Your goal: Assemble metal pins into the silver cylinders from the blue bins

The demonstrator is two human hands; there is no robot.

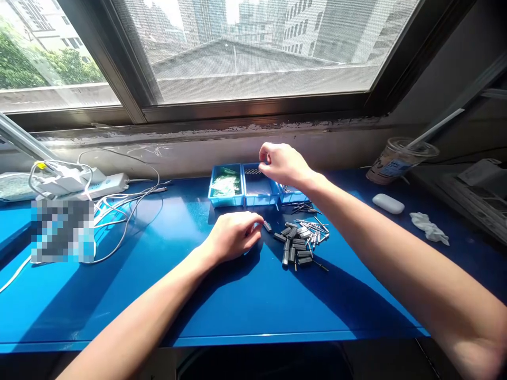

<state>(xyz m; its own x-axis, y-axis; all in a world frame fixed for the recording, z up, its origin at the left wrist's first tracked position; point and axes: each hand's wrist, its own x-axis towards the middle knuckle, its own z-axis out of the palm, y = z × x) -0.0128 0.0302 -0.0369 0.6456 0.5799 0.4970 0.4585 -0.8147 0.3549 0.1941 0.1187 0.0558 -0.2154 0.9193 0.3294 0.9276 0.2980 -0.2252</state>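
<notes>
Gleaming blue table (pixel 222 311) below window (pixel 253 53), both hands (pixel 233 235) pinched on small parts

A: Classify the location.

B: Small-parts assembly bench at a window. Indicators: blue worktop (pixel 237 311); parts bins (pixel 245 187) at the right hand (pixel 283 163); loose metal pins and sleeves (pixel 301 240) beside the left hand (pixel 233 235); power strip (pixel 103 184) far left.

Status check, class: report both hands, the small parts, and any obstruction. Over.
Left hand curled beside the pile of small dark parts. Right hand pinching over the middle blue bin. Nothing blocking.
</notes>
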